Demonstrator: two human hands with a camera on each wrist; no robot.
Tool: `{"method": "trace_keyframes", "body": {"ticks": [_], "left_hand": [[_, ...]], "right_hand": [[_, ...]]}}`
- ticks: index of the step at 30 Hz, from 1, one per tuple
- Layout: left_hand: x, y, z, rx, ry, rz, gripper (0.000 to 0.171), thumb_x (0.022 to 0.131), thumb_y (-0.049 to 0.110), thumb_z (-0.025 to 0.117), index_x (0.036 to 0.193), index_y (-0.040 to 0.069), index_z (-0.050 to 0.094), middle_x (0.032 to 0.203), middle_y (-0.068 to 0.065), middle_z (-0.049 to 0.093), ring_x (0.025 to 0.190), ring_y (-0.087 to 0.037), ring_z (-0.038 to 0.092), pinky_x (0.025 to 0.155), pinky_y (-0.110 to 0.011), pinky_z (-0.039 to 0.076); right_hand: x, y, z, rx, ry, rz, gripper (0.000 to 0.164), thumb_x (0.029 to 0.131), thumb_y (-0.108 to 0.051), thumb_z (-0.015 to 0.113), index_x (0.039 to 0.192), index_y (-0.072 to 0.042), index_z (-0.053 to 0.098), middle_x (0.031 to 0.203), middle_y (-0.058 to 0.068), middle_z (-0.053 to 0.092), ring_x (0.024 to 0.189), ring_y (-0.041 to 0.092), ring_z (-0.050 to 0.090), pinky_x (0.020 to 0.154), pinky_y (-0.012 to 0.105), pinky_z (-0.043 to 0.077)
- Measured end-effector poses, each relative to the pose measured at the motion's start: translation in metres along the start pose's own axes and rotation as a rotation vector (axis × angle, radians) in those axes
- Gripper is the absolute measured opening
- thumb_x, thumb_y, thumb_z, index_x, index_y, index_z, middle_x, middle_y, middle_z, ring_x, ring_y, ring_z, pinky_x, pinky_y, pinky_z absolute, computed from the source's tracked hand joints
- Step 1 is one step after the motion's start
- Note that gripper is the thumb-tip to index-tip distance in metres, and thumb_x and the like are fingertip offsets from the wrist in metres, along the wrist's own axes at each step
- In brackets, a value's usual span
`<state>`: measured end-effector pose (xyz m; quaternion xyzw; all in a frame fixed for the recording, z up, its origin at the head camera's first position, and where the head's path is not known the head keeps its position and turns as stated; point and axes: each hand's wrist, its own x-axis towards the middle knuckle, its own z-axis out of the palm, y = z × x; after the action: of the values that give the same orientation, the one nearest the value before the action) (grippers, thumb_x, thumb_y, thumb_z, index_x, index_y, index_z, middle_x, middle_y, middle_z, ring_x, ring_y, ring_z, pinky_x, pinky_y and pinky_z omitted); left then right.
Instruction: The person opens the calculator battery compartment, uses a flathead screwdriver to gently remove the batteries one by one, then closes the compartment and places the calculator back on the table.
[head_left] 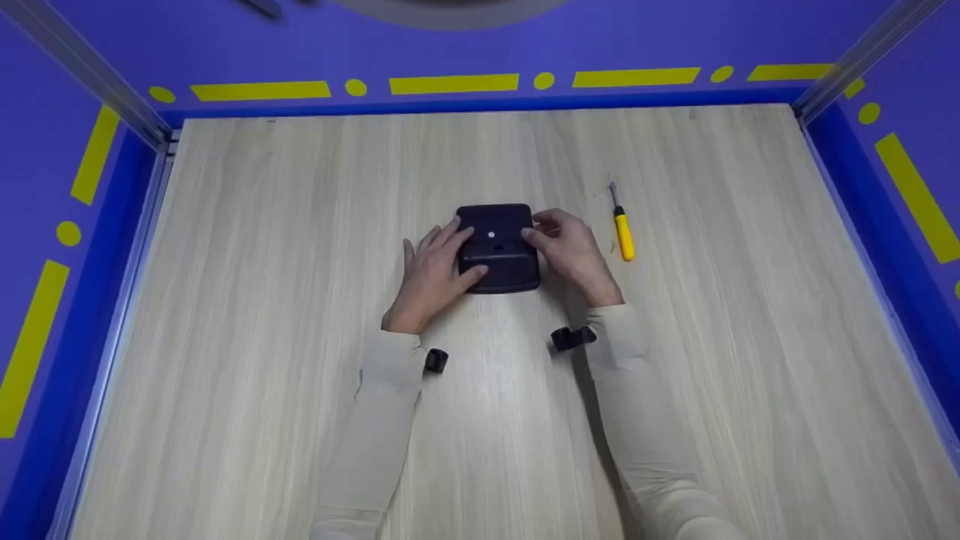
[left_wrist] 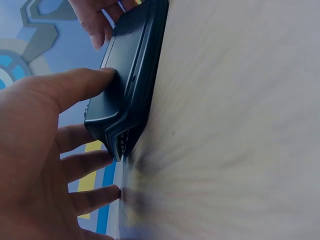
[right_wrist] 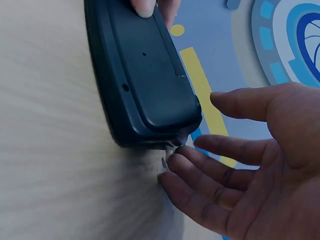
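A black plastic case [head_left: 499, 274] lies on the table with a raised block along its near side and a small white dot on its flatter far part. My left hand [head_left: 433, 277] rests on its left side, the thumb on the raised block. Spread, fairly straight fingers of that hand show in the left wrist view. At the case's right edge is my right hand [head_left: 568, 247]; in the right wrist view its thumb stands apart from the case [right_wrist: 150, 75], while the fingertips are close to the end, near a small pale, shiny bit [right_wrist: 167, 157].
A yellow-handled screwdriver [head_left: 623, 236] lies to the right of my right hand, its tip pointing away. The wood-grain table [head_left: 262, 262] is bounded by blue walls with yellow marks [head_left: 454, 84] at the back and sides. Black wrist cameras [head_left: 436, 361] sit by both sleeves.
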<state>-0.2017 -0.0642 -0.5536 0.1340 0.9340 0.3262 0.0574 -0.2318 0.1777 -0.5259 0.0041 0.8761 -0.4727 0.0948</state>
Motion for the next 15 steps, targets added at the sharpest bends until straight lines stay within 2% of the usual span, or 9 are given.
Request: {"method": "trace_keyframes", "body": {"ticks": [2,7,15], "left_hand": [[0.0001,0.0004,-0.001,0.0,-0.006,-0.001,0.07,0.102,0.043,0.07,0.161,0.012,0.048,0.171,-0.012,0.032,0.157,-0.041,0.027,0.121,-0.076,0.004],[-0.0002,0.0003,-0.0033,0.004,-0.021,-0.001,0.07,0.103,0.043,0.069,0.162,0.013,0.046,0.172,-0.011,0.031,0.158,-0.04,0.025,0.122,-0.075,0.003],[-0.0033,-0.003,-0.0053,0.016,-0.04,0.01,0.07,0.104,0.042,0.067,0.164,0.014,0.044,0.173,-0.009,0.029,0.158,-0.039,0.025,0.121,-0.075,0.004]], "right_hand": [[-0.0002,-0.0007,0.0002,-0.028,0.004,-0.041,0.044,0.103,-0.021,0.072,0.139,0.002,0.064,0.125,0.019,0.067,0.115,0.031,0.065,0.099,0.042,0.054],[-0.0006,0.0001,0.0011,-0.097,-0.008,-0.162,0.04,0.1,-0.017,0.076,0.135,0.0,0.068,0.132,0.018,0.063,0.123,0.032,0.062,0.108,0.045,0.05],[-0.0021,-0.0011,0.0062,-0.164,-0.058,-0.356,0.031,0.097,-0.015,0.081,0.126,-0.004,0.075,0.129,0.014,0.066,0.123,0.029,0.06,0.112,0.045,0.045]]}}
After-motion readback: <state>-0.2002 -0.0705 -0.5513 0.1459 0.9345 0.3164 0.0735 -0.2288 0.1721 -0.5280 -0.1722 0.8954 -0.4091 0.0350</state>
